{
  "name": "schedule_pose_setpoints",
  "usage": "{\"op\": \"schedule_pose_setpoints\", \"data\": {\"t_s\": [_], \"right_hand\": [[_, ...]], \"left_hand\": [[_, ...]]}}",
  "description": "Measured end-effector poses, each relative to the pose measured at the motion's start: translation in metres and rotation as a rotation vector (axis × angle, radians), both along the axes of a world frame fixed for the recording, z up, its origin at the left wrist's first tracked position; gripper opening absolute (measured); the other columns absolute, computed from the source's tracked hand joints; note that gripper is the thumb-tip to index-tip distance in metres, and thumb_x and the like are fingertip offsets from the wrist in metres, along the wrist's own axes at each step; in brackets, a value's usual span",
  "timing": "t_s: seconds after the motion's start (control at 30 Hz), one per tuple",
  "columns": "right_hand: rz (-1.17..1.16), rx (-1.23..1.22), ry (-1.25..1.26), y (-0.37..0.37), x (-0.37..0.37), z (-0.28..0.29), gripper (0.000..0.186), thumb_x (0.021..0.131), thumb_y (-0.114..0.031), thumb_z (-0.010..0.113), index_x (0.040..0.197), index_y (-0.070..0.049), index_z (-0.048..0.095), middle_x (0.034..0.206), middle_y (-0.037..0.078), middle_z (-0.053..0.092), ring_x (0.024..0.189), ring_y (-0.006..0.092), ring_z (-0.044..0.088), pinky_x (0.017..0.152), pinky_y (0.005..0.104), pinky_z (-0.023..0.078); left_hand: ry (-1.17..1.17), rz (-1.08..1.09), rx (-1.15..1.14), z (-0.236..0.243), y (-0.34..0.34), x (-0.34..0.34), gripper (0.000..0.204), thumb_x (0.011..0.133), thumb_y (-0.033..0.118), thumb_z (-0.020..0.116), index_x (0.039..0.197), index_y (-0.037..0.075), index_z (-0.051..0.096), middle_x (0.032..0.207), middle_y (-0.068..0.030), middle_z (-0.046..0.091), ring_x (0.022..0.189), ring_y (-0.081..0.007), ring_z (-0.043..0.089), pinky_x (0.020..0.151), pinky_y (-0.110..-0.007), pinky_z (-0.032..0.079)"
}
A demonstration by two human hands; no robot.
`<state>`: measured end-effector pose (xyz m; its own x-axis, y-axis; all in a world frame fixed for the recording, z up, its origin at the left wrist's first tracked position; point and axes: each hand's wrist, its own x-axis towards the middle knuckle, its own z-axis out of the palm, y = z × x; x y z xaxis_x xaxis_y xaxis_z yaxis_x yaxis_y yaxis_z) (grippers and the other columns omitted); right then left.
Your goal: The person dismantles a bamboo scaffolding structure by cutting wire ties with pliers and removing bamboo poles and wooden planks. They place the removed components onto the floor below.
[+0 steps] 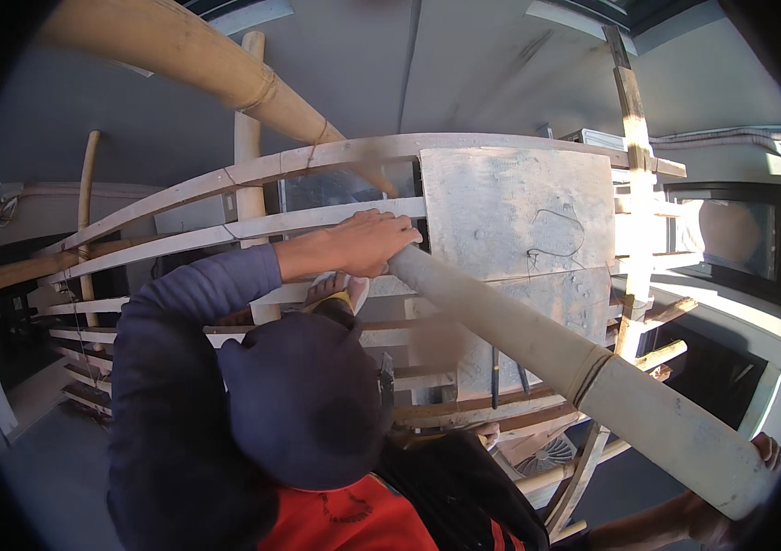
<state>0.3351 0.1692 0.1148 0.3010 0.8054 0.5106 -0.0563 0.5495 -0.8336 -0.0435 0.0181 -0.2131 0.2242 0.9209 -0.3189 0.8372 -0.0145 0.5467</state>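
Observation:
A thick pale bamboo pole (492,317) runs diagonally from the centre to the lower right. My left hand (374,242), in a navy sleeve, grips its upper end, fingers curled over it. At the far right my right hand (758,473) holds the lower end, partly hidden behind it. Beneath lie weathered boards (515,211) with a loop of wire (579,231) and two dark-handled tools (496,376), resting on a lashed frame of slats (179,239). My bent knee (303,399) in dark cloth and a sandalled foot (335,294) are near my left hand.
Another bamboo pole (161,50) slants across the upper left. Uprights (629,110) stand on both sides of the frame. A grey wall (473,64) spans the top; a dark-framed window (735,234) is at the right. A fan-like grille (547,455) shows below the slats.

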Motion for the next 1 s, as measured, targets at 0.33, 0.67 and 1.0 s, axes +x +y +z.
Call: {"op": "schedule_pose_setpoints", "data": {"t_s": [0.33, 0.67, 1.0], "right_hand": [[0.529, -0.104, -0.053, 0.030, -0.050, -0.034, 0.051, 0.076, -0.023, 0.057, 0.115, 0.002, 0.035, 0.094, 0.011, 0.031, 0.096, 0.0262, 0.035, 0.090, 0.0426, 0.034], [0.567, -0.228, -0.053, 0.025, -0.121, -0.122, 0.070, 0.085, -0.041, 0.056, 0.140, -0.007, 0.030, 0.123, 0.013, 0.048, 0.119, 0.0289, 0.045, 0.105, 0.0472, 0.038], [0.697, -0.515, -0.332, -0.003, -0.158, -0.297, 0.065, 0.086, -0.031, 0.065, 0.137, -0.001, 0.038, 0.127, 0.013, 0.052, 0.117, 0.0239, 0.051, 0.104, 0.0389, 0.038]], "left_hand": [[-0.436, 0.168, 0.451, 0.091, 0.073, -0.013, 0.046, 0.093, 0.026, 0.056, 0.128, -0.001, 0.047, 0.121, -0.0211, 0.056, 0.112, -0.0370, 0.055, 0.095, -0.046, 0.044], [-0.617, 0.169, 0.884, 0.162, 0.132, 0.008, 0.069, 0.088, 0.051, 0.060, 0.119, -0.011, 0.050, 0.106, -0.0258, 0.060, 0.103, -0.0372, 0.061, 0.091, -0.045, 0.047], [-0.615, 0.242, 1.096, 0.174, 0.134, 0.053, 0.099, 0.066, 0.048, 0.081, 0.125, -0.021, 0.041, 0.107, -0.0336, 0.055, 0.102, -0.0433, 0.057, 0.090, -0.049, 0.047]]}}
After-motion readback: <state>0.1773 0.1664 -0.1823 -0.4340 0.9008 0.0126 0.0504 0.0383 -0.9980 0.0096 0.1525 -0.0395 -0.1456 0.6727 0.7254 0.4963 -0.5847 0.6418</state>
